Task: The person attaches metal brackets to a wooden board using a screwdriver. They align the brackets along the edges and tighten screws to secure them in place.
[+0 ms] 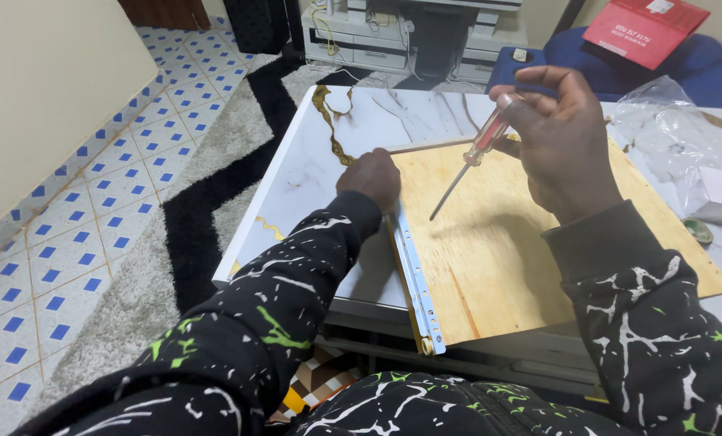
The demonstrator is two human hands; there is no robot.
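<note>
Along the left runs 1 floor of white tiles with small blue squares (78, 202), and beside it lies 1 grey shag rug with a black zigzag band (207, 202). Next comes 1 white marble-patterned table with gold veins (312, 161). The left hand (371, 178) is curled closed, its knuckles pressed down at the left edge of 1 flat pale plywood board (498, 258) that lies on the table; whether it pinches anything I cannot tell. Along that same left edge runs 1 white metal drawer-slide rail (416, 274), reaching from just under the left hand to the near corner. Over the board, the right hand (559, 137) grips 1 screwdriver with a clear red-tinted handle and thin steel shaft (470, 165), fingers closed round the handle, the tip slanting down toward the wood just right of the left hand. Both sleeves are black with white and green splatter. Farther right, 1 crumpled clear plastic bag (668, 129) rests on the table. Behind, 1 flat red rectangular package with white lettering (644, 28) lies tilted on a blue seat (700, 64).
</note>
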